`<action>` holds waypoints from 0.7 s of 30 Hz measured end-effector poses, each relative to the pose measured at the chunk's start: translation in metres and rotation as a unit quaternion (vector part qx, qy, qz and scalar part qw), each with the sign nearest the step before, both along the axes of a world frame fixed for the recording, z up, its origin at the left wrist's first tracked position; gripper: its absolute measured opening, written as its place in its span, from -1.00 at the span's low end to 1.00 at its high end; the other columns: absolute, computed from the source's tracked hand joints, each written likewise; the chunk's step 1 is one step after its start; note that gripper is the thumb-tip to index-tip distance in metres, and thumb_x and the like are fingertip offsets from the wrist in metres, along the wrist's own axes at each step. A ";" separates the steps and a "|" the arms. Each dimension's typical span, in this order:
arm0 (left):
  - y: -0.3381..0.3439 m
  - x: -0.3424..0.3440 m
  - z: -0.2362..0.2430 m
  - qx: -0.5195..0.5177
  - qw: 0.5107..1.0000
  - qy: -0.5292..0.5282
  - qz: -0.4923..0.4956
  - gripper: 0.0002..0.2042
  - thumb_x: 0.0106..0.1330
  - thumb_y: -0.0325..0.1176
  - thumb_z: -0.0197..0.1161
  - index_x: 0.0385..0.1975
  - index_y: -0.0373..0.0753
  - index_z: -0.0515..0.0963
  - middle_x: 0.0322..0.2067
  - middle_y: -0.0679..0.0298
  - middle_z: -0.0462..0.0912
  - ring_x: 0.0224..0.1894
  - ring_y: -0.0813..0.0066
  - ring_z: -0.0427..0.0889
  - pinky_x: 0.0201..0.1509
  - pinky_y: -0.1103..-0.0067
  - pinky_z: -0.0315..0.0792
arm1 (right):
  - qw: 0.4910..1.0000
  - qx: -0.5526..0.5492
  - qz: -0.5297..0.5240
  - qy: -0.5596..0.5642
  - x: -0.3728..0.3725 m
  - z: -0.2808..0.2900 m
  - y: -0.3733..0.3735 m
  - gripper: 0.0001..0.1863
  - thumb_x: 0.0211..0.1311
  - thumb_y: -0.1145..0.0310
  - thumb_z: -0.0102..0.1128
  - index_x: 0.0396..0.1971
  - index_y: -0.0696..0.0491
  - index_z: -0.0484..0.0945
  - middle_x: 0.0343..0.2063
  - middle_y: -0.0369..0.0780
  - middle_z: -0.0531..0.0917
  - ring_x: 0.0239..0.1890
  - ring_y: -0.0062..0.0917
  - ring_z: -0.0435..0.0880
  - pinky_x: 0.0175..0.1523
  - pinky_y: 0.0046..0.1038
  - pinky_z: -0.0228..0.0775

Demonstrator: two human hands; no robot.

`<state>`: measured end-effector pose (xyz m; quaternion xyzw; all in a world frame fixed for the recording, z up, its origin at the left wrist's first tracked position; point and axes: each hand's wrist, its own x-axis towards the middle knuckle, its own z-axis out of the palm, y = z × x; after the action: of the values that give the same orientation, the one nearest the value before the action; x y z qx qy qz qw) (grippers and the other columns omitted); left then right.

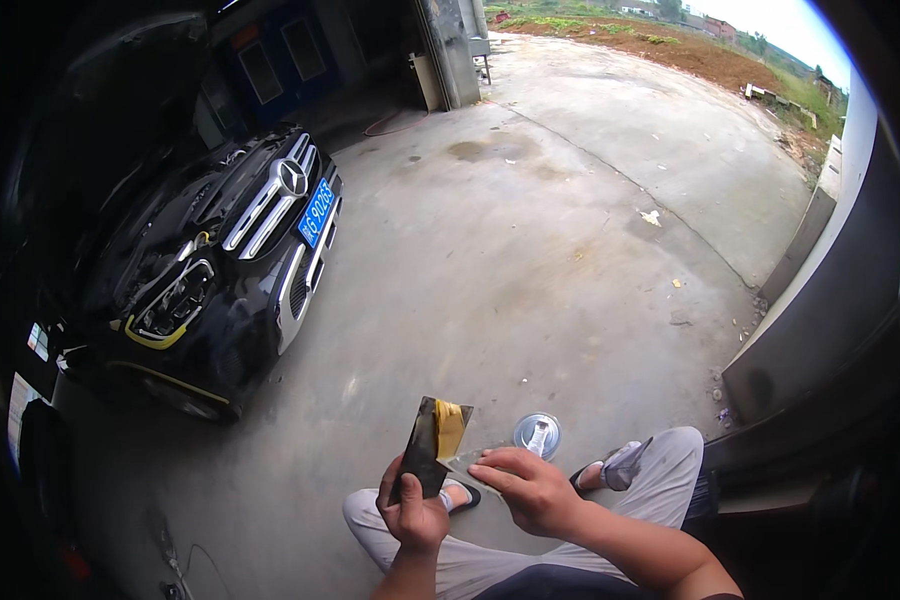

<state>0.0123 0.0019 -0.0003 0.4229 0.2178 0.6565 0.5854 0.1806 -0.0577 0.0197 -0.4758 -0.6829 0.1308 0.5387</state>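
My left hand point(411, 513) grips a dark, flat putty board point(424, 447) by its lower end, the thumb across its face. A mound of yellow putty point(450, 428) lies on the board's upper right part. In my right hand point(533, 489) is a thin, greyish putty scraper point(459, 467), its fingers stretched along it and its tip near the board's right edge, just below the putty. Whether the scraper touches the board I cannot tell. Beyond my right hand a round metal tin point(537, 435) with a shiny top stands on the floor, between my feet.
A black car point(225, 240) with its hood up and a headlight opening exposed stands at the left. A dark panel point(820, 340) rises close on my right. On the concrete floor point(450, 300) lie small scraps, and a cabled tool point(167, 550) sits at the lower left.
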 end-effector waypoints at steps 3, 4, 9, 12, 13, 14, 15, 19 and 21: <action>-0.002 -0.009 -0.011 0.032 0.999 0.017 -0.001 -0.69 0.39 -0.42 0.07 0.07 -0.42 0.41 -0.01 0.00 0.56 0.04 0.20 0.56 0.18 0.33 0.40 | 0.996 -0.013 -0.006 0.083 0.018 0.018 0.000 -0.59 0.07 0.77 0.04 -0.07 0.13 0.56 -0.20 -0.07 0.60 -0.22 -0.25 0.65 -0.11 -0.42 0.50; -0.007 -0.011 -0.017 0.046 0.999 0.026 -0.001 -0.69 0.39 -0.43 0.06 0.07 -0.43 0.41 -0.01 0.00 0.56 0.04 0.19 0.56 0.18 0.33 0.40 | 0.994 -0.002 -0.010 0.110 0.021 0.023 0.003 -0.60 0.07 0.77 0.05 -0.07 0.13 0.56 -0.20 -0.07 0.60 -0.27 -0.28 0.64 -0.15 -0.44 0.49; -0.013 0.006 -0.005 0.005 0.999 0.033 -0.027 -0.69 0.43 -0.41 0.01 0.08 -0.45 0.38 0.00 0.01 0.55 0.04 0.20 0.54 0.21 0.32 0.37 | 1.000 0.002 -0.017 0.012 0.005 0.013 0.010 -0.59 0.03 0.74 0.08 -0.07 0.12 0.55 -0.20 -0.09 0.59 -0.20 -0.23 0.62 -0.13 -0.37 0.50; -0.008 0.008 0.001 -0.026 0.999 0.029 -0.019 -0.68 0.43 -0.39 0.01 0.08 -0.46 0.38 0.00 0.01 0.55 0.03 0.22 0.54 0.20 0.33 0.37 | 0.999 -0.008 -0.005 -0.040 0.001 -0.002 0.004 -0.62 0.05 0.72 0.08 -0.09 0.14 0.55 -0.21 -0.09 0.59 -0.17 -0.23 0.62 -0.10 -0.36 0.50; -0.005 0.004 0.001 -0.018 0.999 0.024 -0.013 -0.68 0.43 -0.39 0.02 0.08 -0.46 0.38 -0.01 0.01 0.55 0.03 0.23 0.54 0.19 0.33 0.37 | 0.999 -0.036 0.010 -0.009 0.005 -0.004 0.003 -0.63 0.05 0.70 0.09 -0.09 0.14 0.55 -0.20 -0.08 0.59 -0.18 -0.22 0.62 -0.11 -0.36 0.49; -0.002 0.002 0.001 -0.011 1.000 0.019 -0.007 -0.67 0.42 -0.38 0.03 0.08 -0.46 0.39 -0.01 0.00 0.56 0.02 0.24 0.55 0.18 0.33 0.37 | 0.997 -0.065 0.024 0.023 0.011 -0.006 0.001 -0.64 0.05 0.67 0.10 -0.09 0.15 0.54 -0.19 -0.07 0.58 -0.19 -0.22 0.61 -0.12 -0.36 0.49; -0.002 0.004 0.013 -0.003 1.000 0.001 -0.002 -0.69 0.43 -0.38 0.02 0.06 -0.45 0.39 -0.01 0.00 0.56 0.02 0.21 0.56 0.18 0.31 0.38 | 0.993 -0.095 0.037 0.055 0.016 -0.009 -0.002 -0.64 0.06 0.64 0.11 -0.08 0.15 0.54 -0.17 -0.05 0.58 -0.20 -0.22 0.61 -0.12 -0.36 0.48; -0.006 -0.006 0.004 -0.147 0.965 -0.133 -0.169 -0.66 0.41 -0.34 0.06 0.09 -0.41 0.39 0.03 0.00 0.55 0.06 0.11 0.56 0.20 0.27 0.40 | 0.902 -0.017 0.081 0.423 0.031 0.020 0.007 -0.74 0.37 0.59 -0.03 0.01 0.19 0.49 -0.10 -0.13 0.57 -0.05 -0.42 0.56 0.08 -0.46 0.36; -0.013 0.002 -0.006 -0.190 0.959 -0.130 -0.168 -0.64 0.41 -0.32 0.06 0.12 -0.39 0.39 0.08 0.03 0.53 0.11 0.13 0.53 0.23 0.28 0.39 | 0.941 -0.026 0.097 0.324 0.019 0.029 0.006 -0.71 0.34 0.61 -0.01 0.03 0.18 0.48 -0.08 -0.12 0.57 -0.03 -0.41 0.55 0.10 -0.46 0.35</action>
<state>0.0138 -0.0113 -0.0067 0.2460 0.1861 0.5442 0.7802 0.1998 -0.0515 0.0484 -0.3528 -0.5104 0.3479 0.7029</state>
